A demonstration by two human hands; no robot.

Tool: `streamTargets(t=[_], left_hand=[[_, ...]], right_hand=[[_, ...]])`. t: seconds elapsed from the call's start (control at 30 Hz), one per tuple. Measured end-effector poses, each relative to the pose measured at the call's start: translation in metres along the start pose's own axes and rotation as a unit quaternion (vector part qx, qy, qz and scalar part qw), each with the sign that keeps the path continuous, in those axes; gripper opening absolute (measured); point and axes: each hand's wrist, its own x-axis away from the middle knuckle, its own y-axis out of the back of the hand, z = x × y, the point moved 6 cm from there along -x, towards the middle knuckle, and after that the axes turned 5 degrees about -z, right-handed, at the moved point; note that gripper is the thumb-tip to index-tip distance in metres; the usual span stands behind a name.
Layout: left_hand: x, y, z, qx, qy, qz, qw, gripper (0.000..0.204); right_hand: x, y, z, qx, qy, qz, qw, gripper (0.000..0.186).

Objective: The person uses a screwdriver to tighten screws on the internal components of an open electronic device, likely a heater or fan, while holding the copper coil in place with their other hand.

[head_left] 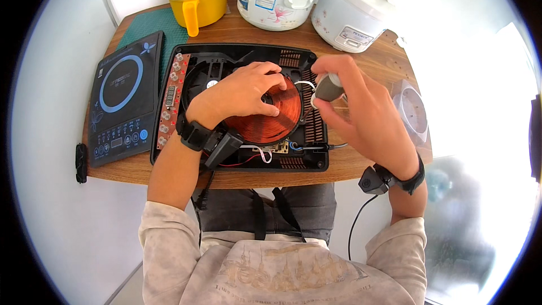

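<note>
An opened induction cooker base (248,48) of black plastic lies on the table before me. Inside it sits a round copper coil (268,130), with a red circuit board (171,97) along the left side. My left hand (240,91) rests over the coil, fingers spread, thumb near its middle. In my right hand (367,104) is a screwdriver (329,87) with a grey handle, held tilted. Its thin shaft runs down to the coil's right edge; the tip is too small to make out. White wires (265,155) curl at the coil's near side.
The cooker's black glass top (125,99) leans at the left, partly over a green cutting mat (152,25). Behind stand a yellow pot (203,11) and two white rice cookers (276,0). A clear round-dialled part (410,112) sits at the right edge of the wooden table (372,68).
</note>
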Motion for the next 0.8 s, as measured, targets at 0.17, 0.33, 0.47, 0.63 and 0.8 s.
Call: streamTargets(t=[0.17,0.33,0.47,0.63,0.8], left_hand=[[0.0,0.002,0.0,0.003,0.004,-0.004,1.0,0.046],[0.0,0.0,0.0,0.008,0.008,0.001,1.0,0.045],[0.0,0.001,-0.001,0.013,0.009,0.003,1.0,0.045],[0.0,0.003,-0.004,0.015,0.009,0.005,1.0,0.045],[0.0,0.003,-0.003,0.012,0.011,0.006,1.0,0.046]], right_hand=[[0.011,0.002,0.009,0.039,0.044,0.006,0.998,0.039],[0.021,0.001,0.01,0.017,0.041,0.006,0.999,0.033],[0.027,0.004,0.008,-0.007,0.026,-0.012,1.0,0.029],[0.028,0.012,0.008,0.056,0.075,-0.112,0.989,0.037],[0.031,0.012,0.004,0.103,0.023,-0.118,0.987,0.046]])
